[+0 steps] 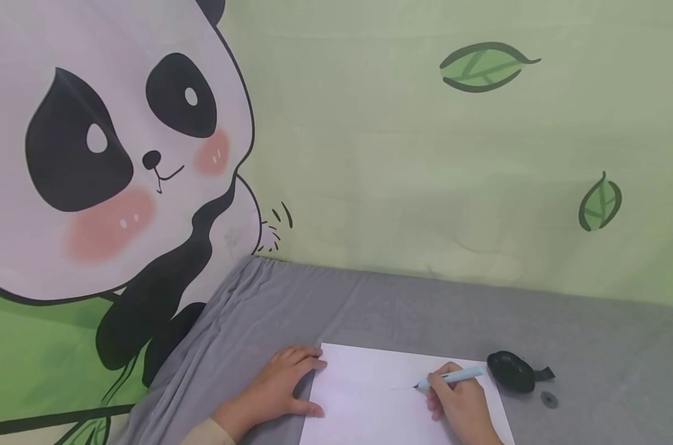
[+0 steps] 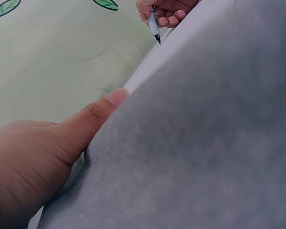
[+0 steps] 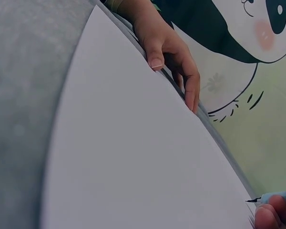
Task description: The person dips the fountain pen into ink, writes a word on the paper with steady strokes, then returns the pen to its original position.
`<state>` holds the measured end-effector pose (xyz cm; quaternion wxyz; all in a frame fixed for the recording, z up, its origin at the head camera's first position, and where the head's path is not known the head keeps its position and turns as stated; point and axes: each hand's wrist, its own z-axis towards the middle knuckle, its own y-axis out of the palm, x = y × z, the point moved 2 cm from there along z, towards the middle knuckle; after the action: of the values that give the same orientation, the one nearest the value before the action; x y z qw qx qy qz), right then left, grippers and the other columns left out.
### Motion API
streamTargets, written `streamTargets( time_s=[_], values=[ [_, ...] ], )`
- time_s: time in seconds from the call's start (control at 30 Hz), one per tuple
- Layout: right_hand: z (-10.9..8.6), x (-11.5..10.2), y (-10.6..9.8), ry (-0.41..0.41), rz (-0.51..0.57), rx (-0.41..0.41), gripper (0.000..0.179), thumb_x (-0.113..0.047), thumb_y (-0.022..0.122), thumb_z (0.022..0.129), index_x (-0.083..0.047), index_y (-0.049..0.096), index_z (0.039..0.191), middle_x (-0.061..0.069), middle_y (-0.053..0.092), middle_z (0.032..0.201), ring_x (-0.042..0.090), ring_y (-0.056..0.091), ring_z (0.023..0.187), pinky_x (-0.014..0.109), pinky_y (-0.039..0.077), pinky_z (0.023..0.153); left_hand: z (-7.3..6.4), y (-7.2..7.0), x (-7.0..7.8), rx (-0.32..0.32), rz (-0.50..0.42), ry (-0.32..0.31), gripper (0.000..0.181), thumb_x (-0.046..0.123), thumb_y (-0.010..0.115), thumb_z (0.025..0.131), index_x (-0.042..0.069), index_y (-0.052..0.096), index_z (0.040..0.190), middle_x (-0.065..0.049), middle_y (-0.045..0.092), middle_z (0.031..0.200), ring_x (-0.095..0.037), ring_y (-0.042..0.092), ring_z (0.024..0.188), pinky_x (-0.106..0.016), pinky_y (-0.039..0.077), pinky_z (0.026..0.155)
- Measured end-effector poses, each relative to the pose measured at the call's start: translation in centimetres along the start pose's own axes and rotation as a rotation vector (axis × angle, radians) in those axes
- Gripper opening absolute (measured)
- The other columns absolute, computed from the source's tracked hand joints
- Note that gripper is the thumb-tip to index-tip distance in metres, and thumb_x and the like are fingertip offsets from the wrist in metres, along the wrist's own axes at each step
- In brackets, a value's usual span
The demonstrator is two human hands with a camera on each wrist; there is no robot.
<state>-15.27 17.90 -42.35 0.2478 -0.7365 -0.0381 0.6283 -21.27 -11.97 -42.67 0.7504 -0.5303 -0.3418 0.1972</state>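
A white sheet of paper [image 1: 358, 408] lies on the grey cloth, with a thin, short line drawn near its middle. My right hand [image 1: 463, 402] pinches a light blue pen [image 1: 464, 374] whose dark tip meets the paper at the right end of that line. At the left edge of the sheet rests my left hand [image 1: 280, 386], thumb and fingertips spread along the edge. The left wrist view has the left thumb [image 2: 97, 112] large in front, and the pen tip beyond it. In the right wrist view, the right hand [image 3: 276, 212] shows only partly at the lower right corner.
Right of the paper lies a black oval object [image 1: 511, 372] with a tab, its kind unclear. A small dark grey disc [image 1: 549, 400] sits beside it. Grey cloth [image 1: 425, 309] covers the surface up to a wall hanging with a panda [image 1: 147, 161] and leaves.
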Motion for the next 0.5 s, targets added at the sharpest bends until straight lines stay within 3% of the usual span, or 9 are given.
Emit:
streamTargets(
  time_s=[0.5],
  values=[
    [0.20, 0.26, -0.18, 0.017, -0.043, 0.014, 0.017, -0.017, 0.054, 0.093, -0.001, 0.056, 0.087, 0.002, 0.059, 0.063, 0.015, 0.057, 0.051, 0.022, 0.049, 0.049, -0.04, 0.38, -0.35, -0.001, -0.002, -0.013, 0.070, 0.062, 0.072, 0.071, 0.018, 0.060, 0.124, -0.001, 0.054, 0.135, -0.022, 0.048, 0.127, -0.048, 0.037, 0.107]
  ],
)
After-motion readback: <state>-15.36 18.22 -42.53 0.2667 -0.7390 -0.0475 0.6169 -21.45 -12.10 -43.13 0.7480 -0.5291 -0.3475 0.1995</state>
